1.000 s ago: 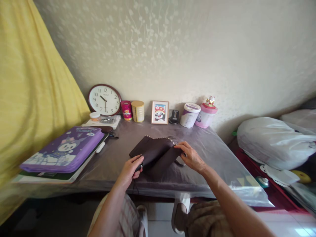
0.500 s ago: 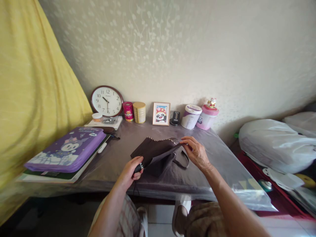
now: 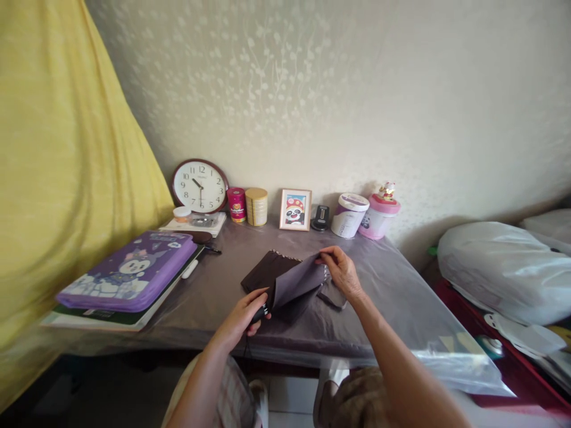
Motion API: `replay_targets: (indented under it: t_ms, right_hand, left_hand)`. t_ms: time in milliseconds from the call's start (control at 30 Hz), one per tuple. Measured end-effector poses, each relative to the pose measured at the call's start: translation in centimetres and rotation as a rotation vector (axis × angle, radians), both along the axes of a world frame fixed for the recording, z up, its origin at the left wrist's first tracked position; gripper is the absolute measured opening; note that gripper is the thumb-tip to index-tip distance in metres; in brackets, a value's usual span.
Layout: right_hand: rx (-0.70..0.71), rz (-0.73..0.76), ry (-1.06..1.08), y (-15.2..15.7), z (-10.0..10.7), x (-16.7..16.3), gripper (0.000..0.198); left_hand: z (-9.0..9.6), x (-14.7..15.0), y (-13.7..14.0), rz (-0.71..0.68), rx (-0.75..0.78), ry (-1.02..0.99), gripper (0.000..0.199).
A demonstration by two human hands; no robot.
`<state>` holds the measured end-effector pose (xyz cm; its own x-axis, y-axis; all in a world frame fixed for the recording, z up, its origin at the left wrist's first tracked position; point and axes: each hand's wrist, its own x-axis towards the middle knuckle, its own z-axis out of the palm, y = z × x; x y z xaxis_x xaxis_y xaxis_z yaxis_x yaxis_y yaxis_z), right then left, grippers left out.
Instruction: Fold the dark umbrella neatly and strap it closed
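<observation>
A dark folding umbrella (image 3: 297,286) lies collapsed over the middle of the table, its loose panels spread and partly lifted. Its black handle (image 3: 260,313) with white marks is wrapped in the fingers of my left hand (image 3: 244,314), and a thin cord hangs below. My right hand (image 3: 341,270) pinches the edge of one raised panel, whose greyish side faces me. A patterned trim shows along parts of the fabric's edge. One flap of cloth rests on the table under my right wrist.
On the left lie a purple cartoon case (image 3: 134,270) and books. Along the wall stand a clock (image 3: 200,185), two tins (image 3: 256,207), a framed panda picture (image 3: 295,209), a small black device (image 3: 320,217) and two tubs (image 3: 350,215). White bags (image 3: 504,267) sit at right.
My right hand has drawn the pinched panel slightly leftward and turned it, so more of its greyish side shows. The left hand still grips the handle. The view has shifted a little.
</observation>
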<state>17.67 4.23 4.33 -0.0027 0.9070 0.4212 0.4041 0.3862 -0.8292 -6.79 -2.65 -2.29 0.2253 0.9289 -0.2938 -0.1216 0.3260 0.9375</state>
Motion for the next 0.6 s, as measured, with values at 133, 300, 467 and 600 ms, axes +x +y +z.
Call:
replay_targets:
  t_ms: [133, 300, 467, 600]
  right_hand:
    - [-0.011, -0.006, 0.022, 1.8, -1.3, -1.3, 0.016]
    - [-0.073, -0.030, -0.073, 3.4, -2.7, -2.9, 0.013]
    - [-0.151, -0.046, -0.318, 4.0, -3.6, -4.0, 0.014]
    - [-0.149, -0.006, -0.394, 4.2, -4.5, -4.4, 0.013]
  left_hand:
    - [-0.2, 0.0, -0.2, -0.049, 0.062, 0.098, 0.067]
    - [0.2, 0.2, -0.6, -0.075, 0.071, 0.097, 0.068]
    - [0.2, 0.8, -0.9, -0.056, 0.099, 0.140, 0.073]
    - [-0.6, 1.2, -0.9, 0.009, 0.117, 0.219, 0.082]
